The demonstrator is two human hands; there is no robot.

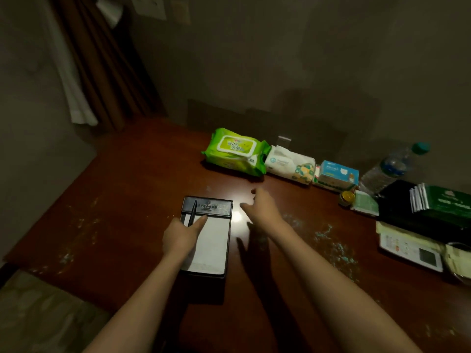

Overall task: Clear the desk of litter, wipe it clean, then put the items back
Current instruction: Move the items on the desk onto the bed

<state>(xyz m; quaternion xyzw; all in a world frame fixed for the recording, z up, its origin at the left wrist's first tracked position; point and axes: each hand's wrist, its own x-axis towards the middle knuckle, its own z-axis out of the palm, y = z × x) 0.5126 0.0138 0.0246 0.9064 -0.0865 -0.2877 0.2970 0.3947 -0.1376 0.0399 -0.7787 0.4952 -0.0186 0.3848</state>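
A black notepad holder with white paper and a black pen lies in the middle of the dark red wooden desk. My left hand rests on the pad's left side, fingers straight, one fingertip beside the pen. My right hand hovers just right of the holder, fingers spread and holding nothing. A green wet-wipes pack lies further back on the desk.
Along the back right stand a tissue pack, a blue and white box, a water bottle, a small yellow jar, a black holder with green sachets and a white card. Curtains hang at the left.
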